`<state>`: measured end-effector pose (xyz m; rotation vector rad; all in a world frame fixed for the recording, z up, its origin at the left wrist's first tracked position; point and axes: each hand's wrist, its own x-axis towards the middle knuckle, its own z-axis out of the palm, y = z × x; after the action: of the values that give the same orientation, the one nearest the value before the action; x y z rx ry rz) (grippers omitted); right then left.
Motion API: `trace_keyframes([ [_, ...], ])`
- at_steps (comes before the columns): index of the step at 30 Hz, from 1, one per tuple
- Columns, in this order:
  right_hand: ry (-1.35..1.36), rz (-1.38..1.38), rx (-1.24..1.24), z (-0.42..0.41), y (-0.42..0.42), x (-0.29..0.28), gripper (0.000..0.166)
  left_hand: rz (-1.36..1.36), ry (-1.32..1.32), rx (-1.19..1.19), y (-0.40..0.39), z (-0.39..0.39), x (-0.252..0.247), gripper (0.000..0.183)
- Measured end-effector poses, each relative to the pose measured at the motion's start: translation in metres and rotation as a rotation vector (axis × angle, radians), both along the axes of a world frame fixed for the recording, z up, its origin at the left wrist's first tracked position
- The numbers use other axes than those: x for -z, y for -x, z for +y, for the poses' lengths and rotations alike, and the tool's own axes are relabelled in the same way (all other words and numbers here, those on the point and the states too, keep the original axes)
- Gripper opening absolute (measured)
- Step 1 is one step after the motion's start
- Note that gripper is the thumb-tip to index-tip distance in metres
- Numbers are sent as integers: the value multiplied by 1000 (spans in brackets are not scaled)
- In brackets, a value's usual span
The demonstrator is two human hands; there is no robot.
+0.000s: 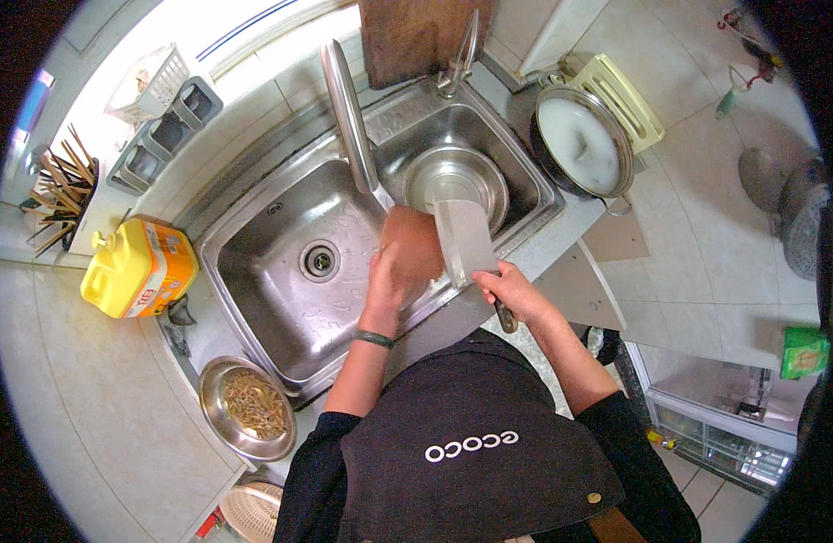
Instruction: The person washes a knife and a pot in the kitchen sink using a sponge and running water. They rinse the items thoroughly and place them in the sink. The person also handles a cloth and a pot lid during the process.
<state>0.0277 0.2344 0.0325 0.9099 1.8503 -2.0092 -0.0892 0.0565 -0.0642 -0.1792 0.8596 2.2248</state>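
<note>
My right hand (515,292) grips the dark handle of a cleaver (465,237), its broad blade pointing away from me over the front edge of the sink. A blurred reddish-brown block (413,244) is in my left hand (387,278), just left of the blade, under the tall metal faucet (348,115). The material of the block cannot be told. Beyond the blade, a round metal basin (455,163) sits in the smaller right bowl of the stainless steel sink (274,305). The larger left bowl shows its drain and scattered water drops.
A pot with whitish contents (579,139) stands right of the sink. At left are a yellow jug (141,268), a metal bowl of brownish pieces (246,407) and a bundle of chopsticks (63,197). A wooden board (416,41) leans behind the sink.
</note>
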Motion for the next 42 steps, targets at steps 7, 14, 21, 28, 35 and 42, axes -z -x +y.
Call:
trace_keyframes([
  [7, -455, 56, -233, -1, 1, -6, 25, 7, 213, 53, -10, -2, -6, 50],
  [14, -1006, 120, -494, -10, -2, -22, 19, 44, 263, 434, 1, -19, -40, 62],
  [21, -1228, 309, -581, -33, -6, -28, 17, 118, 111, 259, -8, -15, -9, 49],
  [28, -1363, 285, -697, -29, 12, -26, 16, 142, 195, -95, -28, 0, 6, 42],
  [35, -1377, 195, -770, -23, 17, -36, 21, -1, 131, 64, -11, -19, -20, 66],
  [42, -1379, 259, -768, -13, 25, -22, 15, 28, 194, -35, -19, -12, 17, 68],
])
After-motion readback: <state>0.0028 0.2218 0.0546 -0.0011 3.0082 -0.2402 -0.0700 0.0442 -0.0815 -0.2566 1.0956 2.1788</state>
